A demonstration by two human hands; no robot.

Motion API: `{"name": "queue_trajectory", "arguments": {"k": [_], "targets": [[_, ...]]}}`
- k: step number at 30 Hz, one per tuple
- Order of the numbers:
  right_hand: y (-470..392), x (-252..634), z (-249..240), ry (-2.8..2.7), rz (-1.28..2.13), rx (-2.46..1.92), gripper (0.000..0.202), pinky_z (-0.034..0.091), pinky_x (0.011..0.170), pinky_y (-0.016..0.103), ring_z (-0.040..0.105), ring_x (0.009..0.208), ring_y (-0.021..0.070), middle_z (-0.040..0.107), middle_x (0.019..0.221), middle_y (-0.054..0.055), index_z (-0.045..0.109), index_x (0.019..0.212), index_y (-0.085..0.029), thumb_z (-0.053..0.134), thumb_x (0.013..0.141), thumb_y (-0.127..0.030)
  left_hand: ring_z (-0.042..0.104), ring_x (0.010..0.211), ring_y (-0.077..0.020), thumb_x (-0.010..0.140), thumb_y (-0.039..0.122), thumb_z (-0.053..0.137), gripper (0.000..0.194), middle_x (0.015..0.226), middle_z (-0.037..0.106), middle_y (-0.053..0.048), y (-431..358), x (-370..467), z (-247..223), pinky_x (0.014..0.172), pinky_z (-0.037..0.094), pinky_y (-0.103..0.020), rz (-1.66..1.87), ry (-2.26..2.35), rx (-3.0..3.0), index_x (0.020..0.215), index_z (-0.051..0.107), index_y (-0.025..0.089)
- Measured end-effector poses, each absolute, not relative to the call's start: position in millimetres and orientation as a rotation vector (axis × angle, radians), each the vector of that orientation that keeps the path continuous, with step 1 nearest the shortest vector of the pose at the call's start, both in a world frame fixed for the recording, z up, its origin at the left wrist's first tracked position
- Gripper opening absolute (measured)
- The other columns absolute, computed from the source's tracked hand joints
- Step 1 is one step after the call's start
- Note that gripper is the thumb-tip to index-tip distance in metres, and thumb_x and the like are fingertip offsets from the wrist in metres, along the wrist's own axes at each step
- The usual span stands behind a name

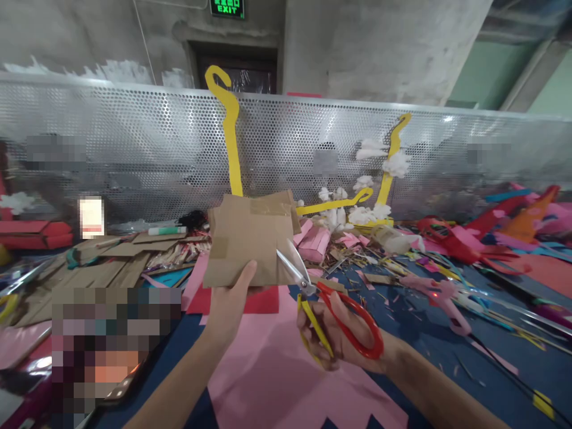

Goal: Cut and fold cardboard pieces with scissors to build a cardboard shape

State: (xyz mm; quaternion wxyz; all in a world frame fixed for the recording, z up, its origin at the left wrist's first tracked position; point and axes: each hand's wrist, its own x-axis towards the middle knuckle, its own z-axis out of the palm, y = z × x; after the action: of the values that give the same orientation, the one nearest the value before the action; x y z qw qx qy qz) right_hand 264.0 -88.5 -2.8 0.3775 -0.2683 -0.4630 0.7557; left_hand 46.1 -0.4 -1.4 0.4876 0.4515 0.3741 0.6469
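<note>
Concrete walls and a perforated metal panel (pixel 170 143) stood behind a blue tabletop (pixel 397 333), with a green exit sign (pixel 227 7) above. Over the near part of the tabletop, below and between the two grips, spread a pink sheet (pixel 286 369); a red sheet (pixel 263 300) lay just beneath the left grip.

From the head view, the person's left hand (pixel 232 298) pinched a stacked piece of brown cardboard (pixel 245 244) at its lower edge, the thumb pressed on the front face. A yellow hook-topped strip (pixel 231 137) rose beyond that grip, from behind the cardboard's top edge.

The right hand (pixel 326 333) was curled around the red-handled scissors (pixel 306 287), a finger or thumb through the red loop. Their blades stood apart, pointing up and left across the cardboard's right edge; whether they touched it could not be told. A yellow loop (pixel 317 328) showed at the curled fingers, its link to the scissors unclear.

Right of the right grip lay a pink glue gun (pixel 440 292) with a small red light. Beyond it, toward the panel, were white fluffy clumps (pixel 397 164) on another yellow strip (pixel 388 173). Left of the left grip, beyond it, lay flat cardboard scraps (pixel 120 262) and a green-and-white marker (pixel 167 230).
</note>
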Motion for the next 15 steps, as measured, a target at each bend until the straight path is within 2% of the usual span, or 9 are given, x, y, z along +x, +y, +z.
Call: {"name": "queue_trajectory", "arguments": {"k": [2, 4, 7, 10, 15], "targets": [[-89, 265, -2, -1.184, 1.948, -0.689, 0.064, 0.036, 0.052, 0.022, 0.047, 0.059, 0.0103, 0.054, 0.080, 0.002, 0.061, 0.100, -0.016, 0.044, 0.088, -0.077, 0.060, 0.123, -0.0325, 0.078, 0.041, 0.077, 0.056, 0.131, 0.066, -0.010, 0, 46, -3, 0.086, 0.062, -0.048, 1.605, 0.982, 1.155, 0.129, 0.059, 0.027], [-90, 265, -2, -1.180, 1.950, -0.705, 0.061, 0.037, 0.052, 0.022, 0.049, 0.059, 0.0100, 0.056, 0.082, 0.003, 0.061, 0.100, -0.017, 0.047, 0.088, -0.074, 0.053, 0.131, -0.0318, 0.079, 0.041, 0.076, 0.048, 0.130, 0.067, -0.009, -1, 46, -4, 0.106, 0.049, -0.051, 1.669, 1.102, 1.265, 0.123, 0.064, 0.027], [-90, 266, -1, -1.152, 1.950, -0.702, 0.058, 0.038, 0.052, 0.022, 0.051, 0.059, 0.0104, 0.057, 0.082, 0.002, 0.061, 0.100, -0.018, 0.049, 0.089, -0.073, 0.046, 0.139, -0.0279, 0.082, 0.040, 0.073, 0.037, 0.131, 0.067, -0.005, -5, 47, -4, 0.122, 0.028, -0.045, 1.733, 1.204, 1.457, 0.117, 0.069, 0.029], [-89, 268, -3, -1.090, 2.014, -0.695, 0.063, 0.037, 0.052, 0.021, 0.053, 0.062, 0.0106, 0.057, 0.084, 0.003, 0.062, 0.102, -0.015, 0.044, 0.090, -0.074, 0.050, 0.135, -0.0280, 0.082, 0.039, 0.072, 0.035, 0.128, 0.068, -0.006, -9, 49, -4, 0.120, 0.031, -0.041, 1.710, 1.182, 1.585, 0.115, 0.070, 0.028], [-85, 273, -11, -1.054, 2.060, -0.656, 0.067, 0.037, 0.051, 0.022, 0.056, 0.057, 0.0104, 0.060, 0.087, 0.005, 0.063, 0.101, -0.014, 0.036, 0.093, -0.074, 0.054, 0.132, -0.0290, 0.082, 0.038, 0.071, 0.041, 0.127, 0.069, -0.009, -7, 47, 0, 0.116, 0.037, -0.042, 1.654, 1.150, 1.553, 0.119, 0.068, 0.022]]}}
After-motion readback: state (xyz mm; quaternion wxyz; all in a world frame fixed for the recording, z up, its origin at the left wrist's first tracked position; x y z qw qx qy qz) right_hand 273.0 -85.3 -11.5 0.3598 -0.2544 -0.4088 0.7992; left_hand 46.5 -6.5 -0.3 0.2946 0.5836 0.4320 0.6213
